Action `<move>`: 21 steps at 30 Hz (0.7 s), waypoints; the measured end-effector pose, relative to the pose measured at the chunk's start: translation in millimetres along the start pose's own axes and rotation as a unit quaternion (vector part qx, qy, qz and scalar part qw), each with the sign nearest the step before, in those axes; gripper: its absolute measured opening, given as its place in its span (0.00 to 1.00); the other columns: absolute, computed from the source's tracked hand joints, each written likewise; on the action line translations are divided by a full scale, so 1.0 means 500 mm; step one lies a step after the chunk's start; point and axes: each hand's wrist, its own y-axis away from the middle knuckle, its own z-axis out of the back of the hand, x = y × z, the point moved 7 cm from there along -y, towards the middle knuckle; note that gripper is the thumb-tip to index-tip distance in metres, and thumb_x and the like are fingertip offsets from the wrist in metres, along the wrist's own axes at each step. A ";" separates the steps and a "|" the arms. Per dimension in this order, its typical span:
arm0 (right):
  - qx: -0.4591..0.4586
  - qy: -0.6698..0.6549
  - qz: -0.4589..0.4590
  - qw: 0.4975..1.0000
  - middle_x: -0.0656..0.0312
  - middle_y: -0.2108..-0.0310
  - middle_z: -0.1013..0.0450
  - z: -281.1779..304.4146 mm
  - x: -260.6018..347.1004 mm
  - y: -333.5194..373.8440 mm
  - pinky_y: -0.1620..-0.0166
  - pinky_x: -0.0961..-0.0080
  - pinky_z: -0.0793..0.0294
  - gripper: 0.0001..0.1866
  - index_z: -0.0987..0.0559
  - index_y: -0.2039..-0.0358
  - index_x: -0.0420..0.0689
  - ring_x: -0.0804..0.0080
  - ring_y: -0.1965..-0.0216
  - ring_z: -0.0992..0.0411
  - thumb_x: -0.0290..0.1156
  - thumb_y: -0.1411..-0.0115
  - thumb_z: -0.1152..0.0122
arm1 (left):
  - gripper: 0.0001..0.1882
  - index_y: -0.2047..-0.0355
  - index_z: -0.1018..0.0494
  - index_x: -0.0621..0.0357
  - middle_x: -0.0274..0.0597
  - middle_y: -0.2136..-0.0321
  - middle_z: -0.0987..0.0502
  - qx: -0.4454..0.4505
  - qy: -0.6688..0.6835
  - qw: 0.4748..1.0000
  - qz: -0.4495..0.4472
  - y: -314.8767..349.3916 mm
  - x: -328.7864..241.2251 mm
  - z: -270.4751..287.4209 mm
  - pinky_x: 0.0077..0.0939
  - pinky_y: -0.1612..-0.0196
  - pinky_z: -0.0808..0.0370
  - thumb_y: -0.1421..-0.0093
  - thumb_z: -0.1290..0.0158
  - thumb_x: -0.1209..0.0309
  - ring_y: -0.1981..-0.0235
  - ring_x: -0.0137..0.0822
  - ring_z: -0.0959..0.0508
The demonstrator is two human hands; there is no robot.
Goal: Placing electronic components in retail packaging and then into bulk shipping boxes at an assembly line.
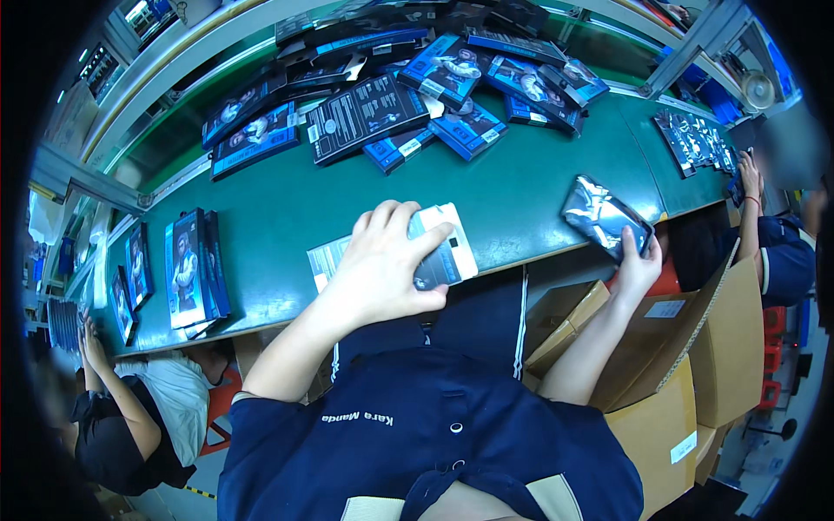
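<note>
Grip of left hand (387,265) splayed over white box (463,241), of right hand (638,267) clamped on glossy packet (601,215).

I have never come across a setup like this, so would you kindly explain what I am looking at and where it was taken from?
There is no machine here: a person works with two bare hands. The single picture comes from a wide fisheye camera on the person's head, looking down, which is why straight edges bend.

On the green table, dark boxes with blue edges lie heaped at the back, and more boxes are grouped toward the left.

The left hand rests over a pale flat box near the front edge; whether it grips it, I cannot tell. The right hand holds a shiny dark packet. Other people sit at both sides.
</note>
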 end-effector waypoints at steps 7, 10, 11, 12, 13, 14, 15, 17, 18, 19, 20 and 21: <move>0.276 -0.259 0.003 0.926 0.55 0.50 0.26 -0.191 0.141 0.234 0.49 0.78 0.27 0.27 0.34 0.40 0.30 0.75 0.53 0.27 0.16 0.40 0.41 | 0.50 0.44 0.35 0.55 0.52 0.55 0.32 -0.164 0.167 0.970 0.059 0.001 0.006 0.102 0.41 0.48 0.33 0.71 0.28 0.59 0.51 0.50 0.30; 0.367 -0.293 -0.108 0.876 0.54 0.51 0.25 -0.237 0.136 0.269 0.49 0.77 0.25 0.25 0.33 0.40 0.31 0.73 0.54 0.25 0.19 0.38 0.43 | 0.53 0.43 0.37 0.57 0.53 0.52 0.32 -0.231 0.228 0.945 -0.029 0.011 -0.002 0.129 0.39 0.46 0.34 0.73 0.28 0.59 0.48 0.47 0.31; 0.380 -0.291 -0.131 0.868 0.54 0.52 0.25 -0.248 0.135 0.286 0.49 0.76 0.25 0.25 0.33 0.41 0.31 0.72 0.54 0.25 0.19 0.38 0.42 | 0.53 0.42 0.37 0.57 0.53 0.50 0.33 -0.260 0.289 0.916 -0.098 0.018 -0.008 0.135 0.41 0.45 0.35 0.73 0.28 0.59 0.46 0.47 0.32; 0.391 -0.294 -0.157 0.858 0.55 0.52 0.25 -0.259 0.128 0.295 0.50 0.77 0.24 0.25 0.33 0.41 0.32 0.73 0.54 0.25 0.19 0.38 0.42 | 0.55 0.41 0.39 0.58 0.54 0.48 0.34 -0.242 0.305 0.915 -0.107 0.023 -0.005 0.130 0.42 0.43 0.36 0.72 0.29 0.58 0.45 0.48 0.33; 0.400 -0.296 -0.180 0.849 0.55 0.52 0.25 -0.268 0.120 0.301 0.51 0.77 0.24 0.25 0.32 0.40 0.32 0.74 0.55 0.25 0.20 0.38 0.42 | 0.55 0.41 0.39 0.58 0.54 0.48 0.34 -0.244 0.304 0.915 -0.107 0.026 -0.002 0.134 0.42 0.43 0.36 0.72 0.29 0.58 0.45 0.48 0.33; 0.401 -0.297 -0.179 0.848 0.55 0.52 0.25 -0.273 0.115 0.303 0.51 0.77 0.24 0.25 0.32 0.40 0.32 0.74 0.55 0.25 0.20 0.38 0.42 | 0.54 0.41 0.38 0.58 0.53 0.49 0.33 -0.232 0.300 0.919 -0.109 0.028 -0.003 0.135 0.42 0.45 0.34 0.72 0.28 0.58 0.47 0.49 0.31; 0.341 -0.334 -0.127 0.869 0.56 0.52 0.25 -0.262 0.119 0.289 0.51 0.78 0.24 0.24 0.33 0.40 0.33 0.75 0.55 0.25 0.20 0.37 0.43 | 0.54 0.41 0.37 0.58 0.52 0.49 0.33 -0.221 0.297 0.922 -0.110 0.029 -0.004 0.135 0.41 0.47 0.31 0.72 0.28 0.57 0.49 0.50 0.30; 0.216 -0.384 -0.010 0.898 0.56 0.51 0.27 -0.237 0.180 0.290 0.53 0.82 0.24 0.26 0.34 0.38 0.35 0.78 0.57 0.25 0.19 0.37 0.43 | 0.58 0.38 0.39 0.59 0.51 0.50 0.34 -0.200 0.264 0.939 -0.088 0.030 -0.017 0.134 0.41 0.49 0.31 0.72 0.28 0.57 0.52 0.49 0.29; 0.215 -0.358 0.059 0.907 0.56 0.49 0.27 -0.229 0.214 0.299 0.52 0.81 0.24 0.28 0.35 0.38 0.34 0.77 0.56 0.26 0.18 0.38 0.43 | 0.59 0.37 0.40 0.60 0.51 0.51 0.34 -0.204 0.268 0.937 -0.088 0.031 -0.019 0.133 0.41 0.49 0.31 0.72 0.27 0.56 0.53 0.49 0.29; 0.213 -0.332 0.128 0.910 0.56 0.48 0.28 -0.221 0.247 0.306 0.51 0.80 0.25 0.29 0.36 0.37 0.34 0.77 0.55 0.26 0.17 0.39 0.42 | 0.61 0.35 0.41 0.60 0.51 0.51 0.34 -0.208 0.270 0.936 -0.090 0.031 -0.020 0.137 0.41 0.50 0.31 0.72 0.27 0.56 0.54 0.49 0.29; 0.188 -0.284 0.166 0.926 0.55 0.47 0.28 -0.216 0.268 0.299 0.47 0.79 0.28 0.31 0.37 0.36 0.33 0.75 0.53 0.27 0.15 0.40 0.41 | 0.61 0.35 0.41 0.60 0.51 0.51 0.34 -0.209 0.268 0.936 -0.090 0.033 -0.016 0.141 0.41 0.50 0.31 0.72 0.27 0.56 0.54 0.49 0.29; 0.221 -0.240 0.198 0.924 0.53 0.46 0.28 -0.209 0.291 0.291 0.44 0.78 0.31 0.32 0.36 0.37 0.32 0.73 0.50 0.28 0.16 0.42 0.38 | 0.62 0.34 0.42 0.60 0.51 0.51 0.33 -0.200 0.245 0.944 -0.091 0.036 -0.014 0.143 0.40 0.50 0.31 0.72 0.27 0.56 0.54 0.48 0.29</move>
